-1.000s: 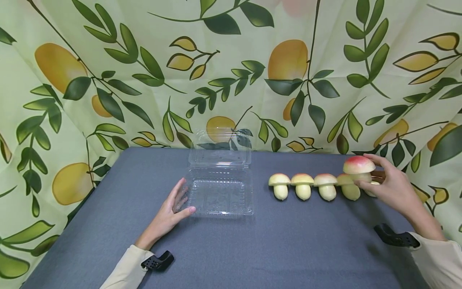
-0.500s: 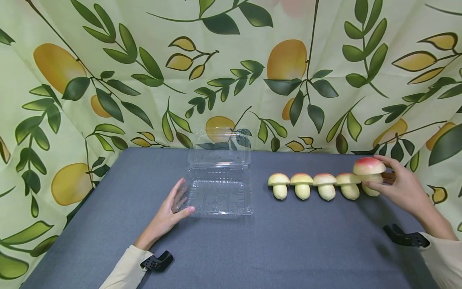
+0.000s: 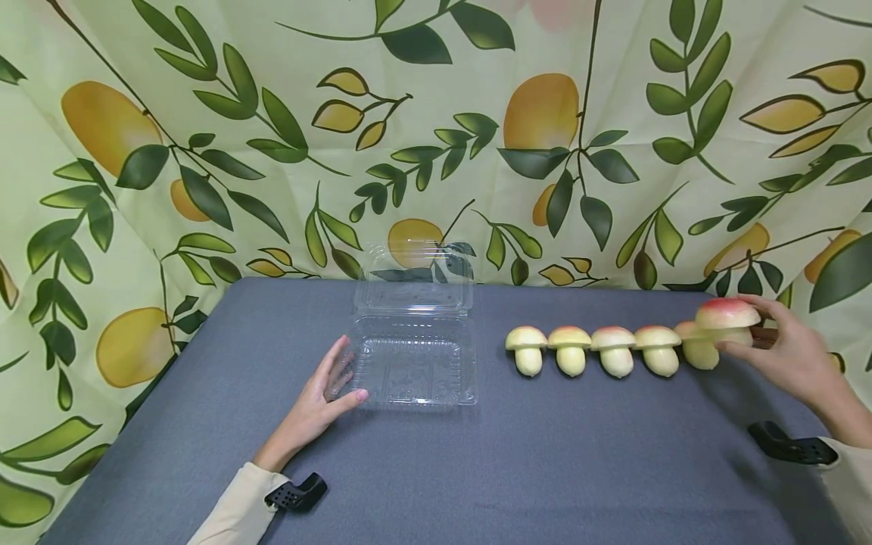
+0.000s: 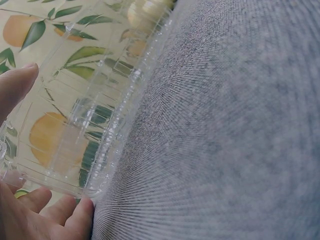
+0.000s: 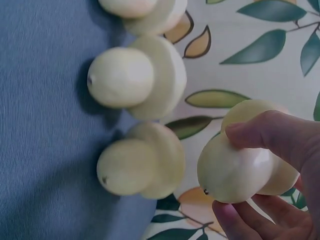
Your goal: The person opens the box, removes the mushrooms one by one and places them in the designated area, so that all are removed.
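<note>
My right hand (image 3: 797, 357) pinches a toy mushroom (image 3: 727, 313) with a red cap and cream stem, raised above the table at the right. In the right wrist view the thumb lies on that mushroom's stem (image 5: 232, 172), with fingers beneath and behind. Several similar mushrooms (image 3: 616, 352) lie in a row, caps away from me; the held one partly hides the rightmost (image 3: 698, 350). A clear plastic clamshell box (image 3: 412, 371) stands with its lid raised. My left hand (image 3: 315, 405) rests at the box's left side, fingers extended; the left wrist view shows fingertips (image 4: 82, 215) at its edge.
A blue-grey cloth covers the table (image 3: 436, 469). Behind it hangs a curtain (image 3: 436, 113) printed with leaves and yellow fruit; the box's lid (image 3: 414, 284) stands near it. Black bands (image 3: 297, 493) sit on both wrists.
My right hand has carried the red-capped mushroom rightward past the end of the row, uncovering more of the mushrooms lying there. The left hand and the box have stayed put.
</note>
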Demonstrator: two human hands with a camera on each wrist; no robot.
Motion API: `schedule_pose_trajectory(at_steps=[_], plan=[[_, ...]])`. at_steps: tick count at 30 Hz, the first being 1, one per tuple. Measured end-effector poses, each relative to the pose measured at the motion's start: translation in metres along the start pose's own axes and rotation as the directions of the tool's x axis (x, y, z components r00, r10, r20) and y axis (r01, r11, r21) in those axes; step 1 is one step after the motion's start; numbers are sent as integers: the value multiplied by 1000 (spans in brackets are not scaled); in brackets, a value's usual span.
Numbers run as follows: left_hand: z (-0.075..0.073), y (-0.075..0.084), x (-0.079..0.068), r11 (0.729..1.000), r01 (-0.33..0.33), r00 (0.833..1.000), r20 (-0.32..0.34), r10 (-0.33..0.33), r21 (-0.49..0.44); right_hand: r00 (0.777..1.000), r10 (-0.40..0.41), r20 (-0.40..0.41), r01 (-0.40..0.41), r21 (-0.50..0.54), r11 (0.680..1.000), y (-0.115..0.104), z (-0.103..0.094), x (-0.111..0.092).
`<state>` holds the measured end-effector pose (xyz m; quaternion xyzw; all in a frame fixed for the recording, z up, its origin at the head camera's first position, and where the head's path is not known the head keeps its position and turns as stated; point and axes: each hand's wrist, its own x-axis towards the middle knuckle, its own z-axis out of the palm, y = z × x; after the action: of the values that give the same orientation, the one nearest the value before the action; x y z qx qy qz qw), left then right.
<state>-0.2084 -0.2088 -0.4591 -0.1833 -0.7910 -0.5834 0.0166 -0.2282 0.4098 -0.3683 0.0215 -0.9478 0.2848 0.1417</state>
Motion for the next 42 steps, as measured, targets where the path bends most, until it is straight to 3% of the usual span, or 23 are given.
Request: schedule_pose_trajectory(at_steps=[5,12,20,33,42], plan=[[0,0,1,1000,-13,1000,0,13,-24,1000,25,-11,-25,-47,999,11,-4,0],[0,0,0,1000,-16,1000,0,16,-15,997,65,-28,-68,-106,992,43,-2,5],[0,0,0,1000,-18,1000,1,18,-18,996,93,3,-92,-77,993,33,-5,3],[0,2,1,1000,1,1000,0,-1,15,998,59,-37,-62,-83,995,51,-5,7],[0,2,0,1000,5,1000,0,-5,14,992,119,-42,-124,-182,975,59,-2,6]])
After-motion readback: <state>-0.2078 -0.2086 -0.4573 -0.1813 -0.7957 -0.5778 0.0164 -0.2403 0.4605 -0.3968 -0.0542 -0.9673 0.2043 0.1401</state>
